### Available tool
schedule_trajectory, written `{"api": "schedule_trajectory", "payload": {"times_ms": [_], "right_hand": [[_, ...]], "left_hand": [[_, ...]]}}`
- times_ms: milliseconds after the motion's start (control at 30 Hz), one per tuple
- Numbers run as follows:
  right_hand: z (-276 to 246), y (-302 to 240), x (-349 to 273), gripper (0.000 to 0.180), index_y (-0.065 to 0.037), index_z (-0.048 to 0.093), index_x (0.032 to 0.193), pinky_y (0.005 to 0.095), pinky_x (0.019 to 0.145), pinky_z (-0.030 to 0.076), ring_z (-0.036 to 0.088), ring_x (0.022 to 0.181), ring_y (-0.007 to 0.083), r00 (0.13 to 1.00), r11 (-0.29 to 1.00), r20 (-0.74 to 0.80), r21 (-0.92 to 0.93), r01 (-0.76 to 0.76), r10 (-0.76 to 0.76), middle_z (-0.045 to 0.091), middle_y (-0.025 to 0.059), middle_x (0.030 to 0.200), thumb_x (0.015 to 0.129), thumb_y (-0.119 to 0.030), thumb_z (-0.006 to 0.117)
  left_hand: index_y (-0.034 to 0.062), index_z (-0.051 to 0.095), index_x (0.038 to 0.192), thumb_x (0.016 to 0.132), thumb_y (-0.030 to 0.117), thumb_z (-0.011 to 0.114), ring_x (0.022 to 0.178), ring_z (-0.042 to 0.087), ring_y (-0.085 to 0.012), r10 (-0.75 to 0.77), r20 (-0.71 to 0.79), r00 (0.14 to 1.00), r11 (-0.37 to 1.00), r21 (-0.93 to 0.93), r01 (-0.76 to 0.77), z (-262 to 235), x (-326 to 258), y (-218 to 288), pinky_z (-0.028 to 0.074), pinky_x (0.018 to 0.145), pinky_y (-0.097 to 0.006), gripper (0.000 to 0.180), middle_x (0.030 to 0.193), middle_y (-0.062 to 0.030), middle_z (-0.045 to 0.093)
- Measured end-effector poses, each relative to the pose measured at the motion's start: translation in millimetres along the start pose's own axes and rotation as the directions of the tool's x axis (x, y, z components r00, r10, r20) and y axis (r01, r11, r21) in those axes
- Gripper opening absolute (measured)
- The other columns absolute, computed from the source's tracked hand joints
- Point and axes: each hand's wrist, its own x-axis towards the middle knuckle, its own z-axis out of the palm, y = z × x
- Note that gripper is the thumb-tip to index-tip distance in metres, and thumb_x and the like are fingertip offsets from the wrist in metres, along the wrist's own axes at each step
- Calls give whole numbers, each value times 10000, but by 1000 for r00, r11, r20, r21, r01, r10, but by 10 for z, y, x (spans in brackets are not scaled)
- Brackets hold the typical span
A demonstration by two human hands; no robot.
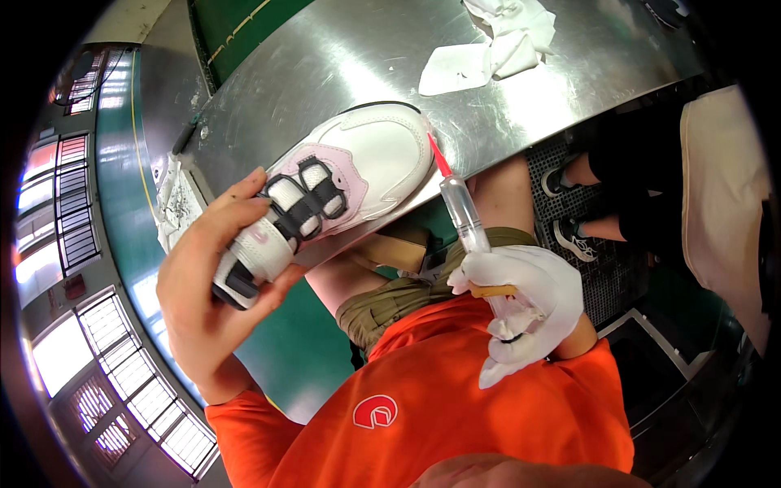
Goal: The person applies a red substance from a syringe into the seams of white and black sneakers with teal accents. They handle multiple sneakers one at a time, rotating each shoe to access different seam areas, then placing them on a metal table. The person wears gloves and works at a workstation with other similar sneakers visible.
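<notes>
My bare left hand [207, 276] is closed around the tongue and collar end of a sneaker [382, 154]. The shoe is white with a pink panel and black lace loops; its toe points away to the right, over the near edge of a metal table. My right hand [529, 301], in a white glove, is wrapped round a clear syringe [462, 207] with a red tapered nozzle. The nozzle's tip is at the rim of the toe; whether it touches cannot be made out. A tan flange of the syringe shows between the gloved fingers.
The shiny metal table [358, 69] stretches across the front. Crumpled white cloth or paper [496, 49] lies on its far right part. At the left is a stained white sheet or tray [177, 203]. Another person's legs and shoes [573, 240] are at the right, on a dark perforated mat.
</notes>
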Motion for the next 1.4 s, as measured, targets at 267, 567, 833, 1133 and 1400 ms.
{"api": "schedule_trajectory", "payload": {"times_ms": [267, 567, 833, 1133, 1400], "right_hand": [[53, 428, -154, 979, 77, 441, 1364, 339, 520, 423, 464, 570, 246, 985, 984, -50, -78, 163, -167, 558, 89, 822, 592, -316, 899], [65, 541, -220, 948, 31, 484, 1330, 331, 507, 419, 489, 564, 237, 992, 994, -70, -43, 103, -106, 541, 64, 779, 550, -306, 906], [98, 516, -295, 865, 5, 537, 1261, 320, 565, 474, 539, 612, 243, 994, 997, -101, -67, 24, -31, 623, 99, 880, 529, -242, 927], [-166, 323, -280, 823, 64, 453, 1297, 431, 1005, 481, 571, 1158, 310, 962, 946, -266, 288, 147, -68, 518, 216, 1275, 602, -22, 885], [-167, 390, 536, 869, -2, 324, 1429, 361, 1004, 482, 577, 1167, 239, 783, 999, -622, -53, -3, -31, 530, 135, 1239, 691, 50, 780]], "left_hand": [[-61, 612, 1109, 659, 87, 876, 1171, 641, -355, -5, 89, 996, 999, -49, 10, -113, 292, -157, 481, 983, -389, 543, 1096, -189, 685], [-48, 609, 1118, 652, 122, 897, 1149, 648, -325, -55, 164, 985, 991, -111, 74, -192, 388, -216, 488, 970, -382, 574, 1122, -193, 686], [11, 628, 1123, 656, 154, 877, 1050, 689, -242, -96, 191, 977, 992, -64, 110, -220, 466, -210, 518, 911, -322, 548, 1154, -142, 705], [29, 529, 1360, 670, 427, 883, 1289, 531, -263, 21, 458, 889, 979, -191, 75, -483, 669, -267, 389, 1086, -376, 872, 1367, -115, 575], [41, 464, 1444, 851, 472, 746, 1288, 529, -268, 57, 838, 543, 995, -91, 35, 198, 1929, -261, 428, 1065, -402, 786, 1414, -146, 542]]}}
